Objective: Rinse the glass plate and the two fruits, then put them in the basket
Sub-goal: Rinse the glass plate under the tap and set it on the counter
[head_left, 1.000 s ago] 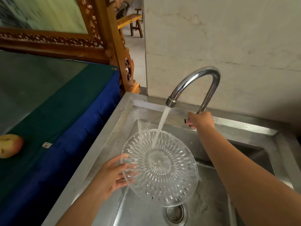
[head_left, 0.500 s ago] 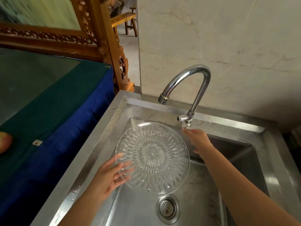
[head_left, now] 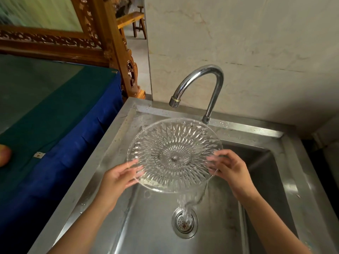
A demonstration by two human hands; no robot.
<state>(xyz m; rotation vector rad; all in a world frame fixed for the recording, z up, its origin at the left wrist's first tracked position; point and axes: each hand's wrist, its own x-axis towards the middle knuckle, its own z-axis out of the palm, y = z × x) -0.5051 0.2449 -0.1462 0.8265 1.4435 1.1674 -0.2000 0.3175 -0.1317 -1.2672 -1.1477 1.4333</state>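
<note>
- Since the earlier frames, the right hand (head_left: 232, 168) has left the tap's base and come to the plate's right edge, and the stream from the tap (head_left: 200, 85) has stopped.
- Both hands now grip the glass plate (head_left: 174, 154) over the sink (head_left: 286, 136): the left hand (head_left: 122, 176) pinches the lower-left rim with fingers (head_left: 136, 166) spread under and over the glass, the right closes on the opposite rim.
- Tilted toward the person, the plate sheds its water off the near edge, straight down onto the drain (head_left: 185, 223) (a sensible way to empty it before moving it).
- A two-handed hold suits wet, slippery glass; one hand alone could let it slide.
- One fruit (head_left: 4, 154) waits at the far left on the green cloth (head_left: 45, 114), unrinsed by my judgement; the second fruit and the basket are not in view.
- Rinsing of the plate looks finished, draining underway.
</note>
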